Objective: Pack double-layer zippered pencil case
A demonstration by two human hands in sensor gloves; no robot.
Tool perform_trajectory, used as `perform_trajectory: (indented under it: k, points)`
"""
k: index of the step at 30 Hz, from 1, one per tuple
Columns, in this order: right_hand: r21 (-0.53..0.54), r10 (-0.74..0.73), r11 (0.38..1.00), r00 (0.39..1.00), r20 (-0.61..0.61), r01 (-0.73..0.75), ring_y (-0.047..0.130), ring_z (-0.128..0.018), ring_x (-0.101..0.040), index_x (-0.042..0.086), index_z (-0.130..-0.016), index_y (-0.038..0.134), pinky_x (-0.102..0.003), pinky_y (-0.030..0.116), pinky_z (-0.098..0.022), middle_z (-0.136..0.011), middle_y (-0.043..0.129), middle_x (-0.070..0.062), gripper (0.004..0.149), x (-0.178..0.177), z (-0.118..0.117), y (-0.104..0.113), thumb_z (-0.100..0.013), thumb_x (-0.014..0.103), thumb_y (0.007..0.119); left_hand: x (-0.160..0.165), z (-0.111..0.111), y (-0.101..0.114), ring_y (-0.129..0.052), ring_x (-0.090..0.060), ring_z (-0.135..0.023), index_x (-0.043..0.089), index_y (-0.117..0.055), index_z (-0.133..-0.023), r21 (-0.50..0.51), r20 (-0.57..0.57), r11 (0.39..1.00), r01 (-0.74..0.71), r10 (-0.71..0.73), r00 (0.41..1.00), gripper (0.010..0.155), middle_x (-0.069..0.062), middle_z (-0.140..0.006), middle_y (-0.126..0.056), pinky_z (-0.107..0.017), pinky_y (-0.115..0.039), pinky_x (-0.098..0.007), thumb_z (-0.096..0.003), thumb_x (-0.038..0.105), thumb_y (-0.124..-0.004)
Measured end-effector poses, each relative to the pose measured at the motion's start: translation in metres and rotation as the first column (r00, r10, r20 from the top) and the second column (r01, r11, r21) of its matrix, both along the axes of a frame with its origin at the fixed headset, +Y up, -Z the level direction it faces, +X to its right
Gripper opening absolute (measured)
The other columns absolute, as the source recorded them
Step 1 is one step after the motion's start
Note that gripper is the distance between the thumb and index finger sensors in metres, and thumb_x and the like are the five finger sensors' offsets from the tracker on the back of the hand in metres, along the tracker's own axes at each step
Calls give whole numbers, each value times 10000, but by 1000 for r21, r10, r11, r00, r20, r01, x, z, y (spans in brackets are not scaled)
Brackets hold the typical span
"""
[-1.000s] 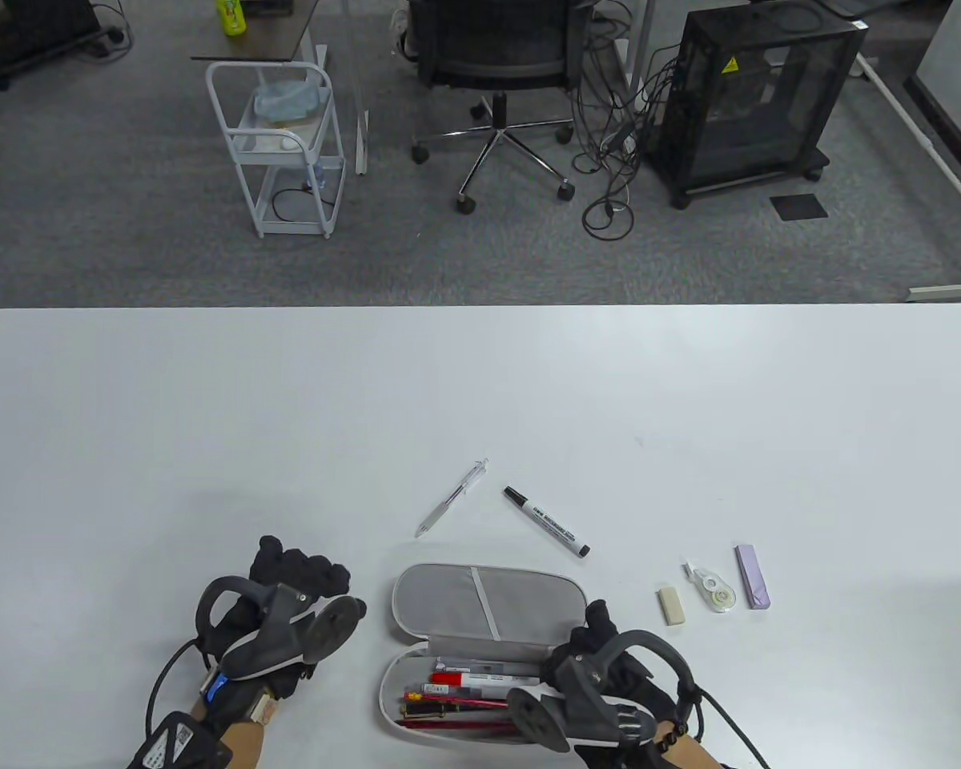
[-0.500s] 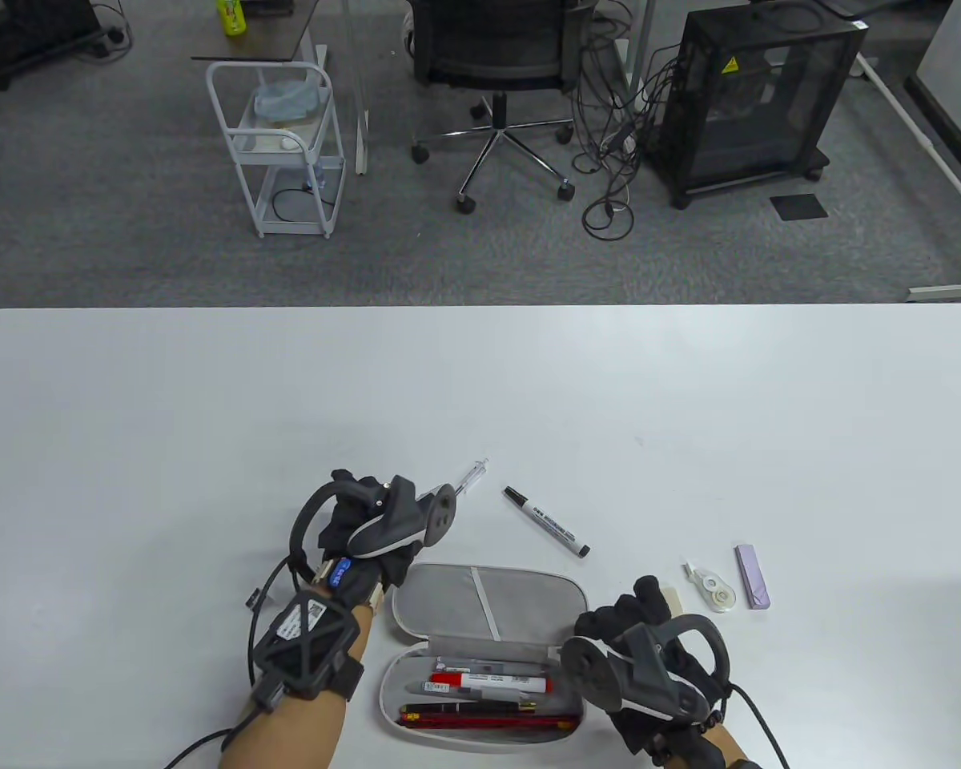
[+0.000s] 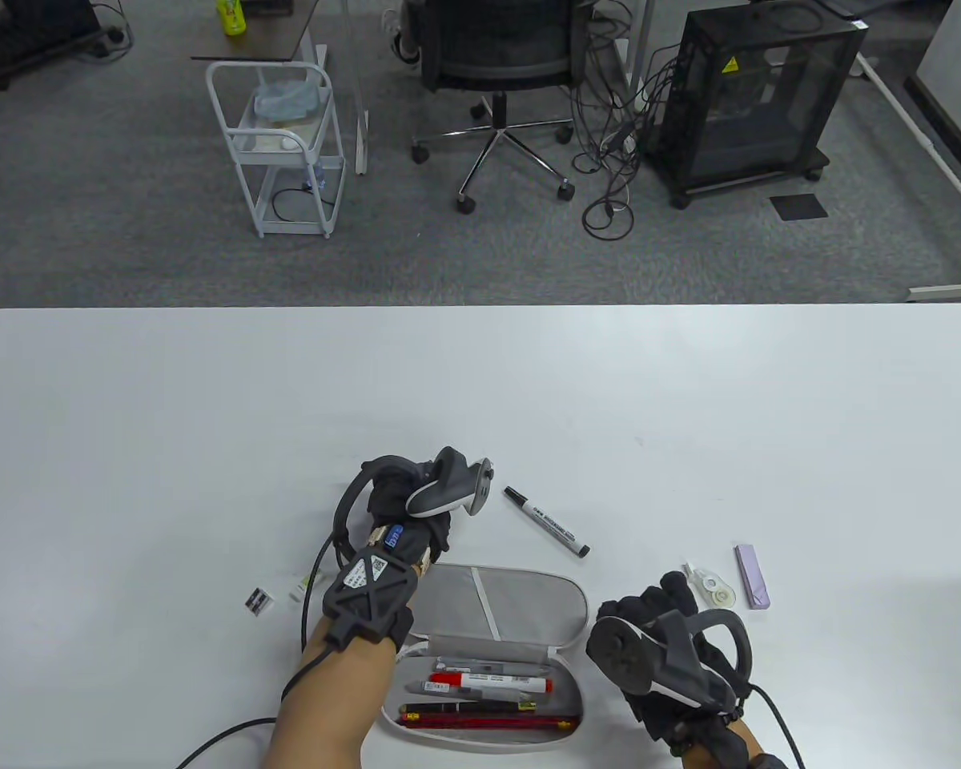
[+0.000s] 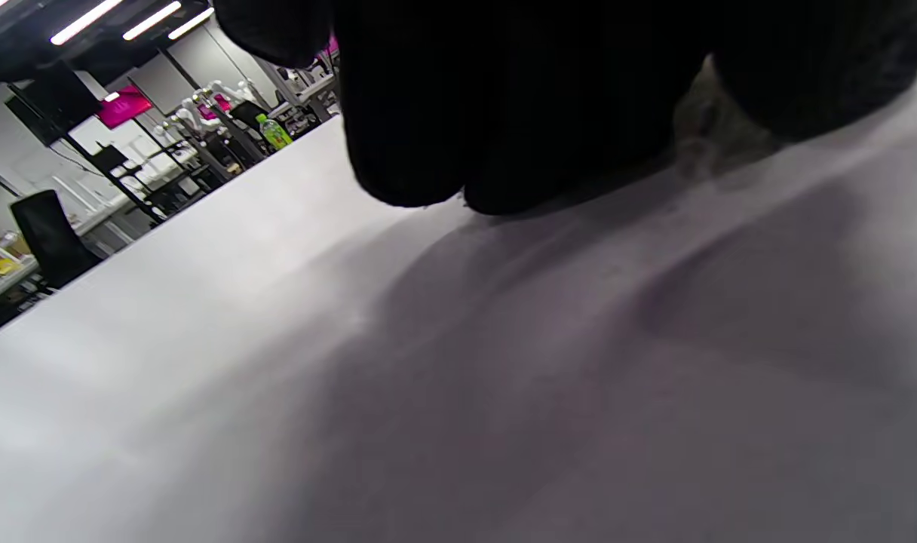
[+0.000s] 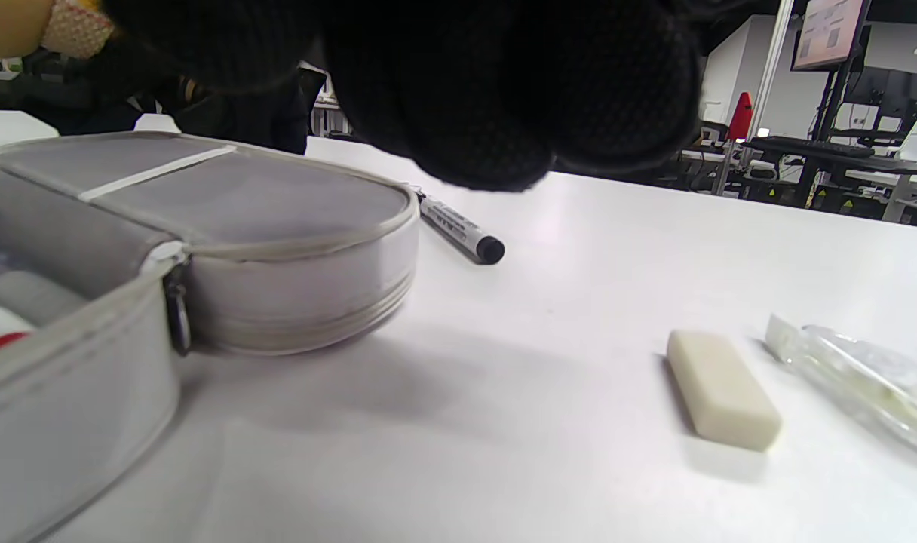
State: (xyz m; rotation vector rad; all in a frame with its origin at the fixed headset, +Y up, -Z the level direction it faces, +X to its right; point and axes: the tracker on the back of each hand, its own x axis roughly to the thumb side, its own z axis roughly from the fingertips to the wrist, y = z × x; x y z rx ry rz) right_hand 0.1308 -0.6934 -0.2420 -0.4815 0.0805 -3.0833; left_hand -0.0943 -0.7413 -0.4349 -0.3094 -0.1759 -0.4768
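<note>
On the smooth white surface (image 3: 208, 416), an oval grey fabric pencil case (image 3: 488, 597) is laid open. A printed marker (image 3: 547, 522) lies beyond; its writing cannot be read. Neither hand's grip can be told: left hand (image 3: 416, 501), right hand (image 3: 665, 641).

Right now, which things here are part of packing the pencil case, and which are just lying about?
For the job:
pencil case, open
black marker
eraser
correction tape
purple stick
red-capped marker, already inside

Lying about:
two small items on the table
office chair
white cart

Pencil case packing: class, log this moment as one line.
left hand: over clear pen's spot | right hand: above eraser | pencil case: open
</note>
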Motion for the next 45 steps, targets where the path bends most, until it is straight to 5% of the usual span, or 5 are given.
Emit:
perform_trajectory:
  k: [9, 14, 18, 26, 45]
  points:
    - [-24, -4, 1000, 1000, 12, 4, 920, -604, -270, 160, -814, 862, -557, 510, -689, -592, 987, -8, 548, 2, -4, -3, -402, 508, 765, -44, 8, 16, -952, -284, -737, 268, -855, -770, 90, -26, 959, -268, 271, 962, 458, 33, -762, -963, -705, -618, -559, -418, 547, -765]
    - [-44, -11, 999, 1000, 27, 12, 919, -605, -271, 159, -816, 861, -556, 510, -689, -594, 986, -9, 550, 6, -9, -7, -403, 509, 763, -52, 56, 67, -925, -296, -745, 251, -820, -796, 263, 314, 814, -517, 435, 844, 469, 17, -784, -927, -697, -615, -563, -439, 542, -728]
    - [-58, -13, 998, 999, 51, 16, 918, -605, -273, 159, -817, 860, -556, 511, -689, -595, 987, -10, 551, 10, -14, -10, -404, 509, 762, -34, 121, 77, -915, -294, -759, 248, -801, -813, 279, 546, 850, -448, 244, 802, 475, 19, -799, -912, -702, -608, -565, -452, 536, -689]
    - [-71, -12, 997, 996, 89, 18, 921, -604, -272, 155, -818, 861, -555, 513, -688, -601, 991, -13, 554, 15, -21, -15, -405, 510, 759, -8, 242, 31, -934, -258, -783, 302, -815, -802, 368, 763, 913, -175, -189, 619, 470, 66, -803, -930, -722, -606, -558, -433, 568, -695]
    - [4, 3, 1000, 979, 205, -4, 897, -651, -283, 155, -873, 812, -562, 493, -691, -686, 965, -31, 607, 14, -40, -24, -400, 530, 750, -16, 234, 7, -912, -296, -828, 300, -811, -840, 199, 695, 953, -227, 27, 719, 547, 31, -870, -920, -719, -603, -562, -409, 622, -708]
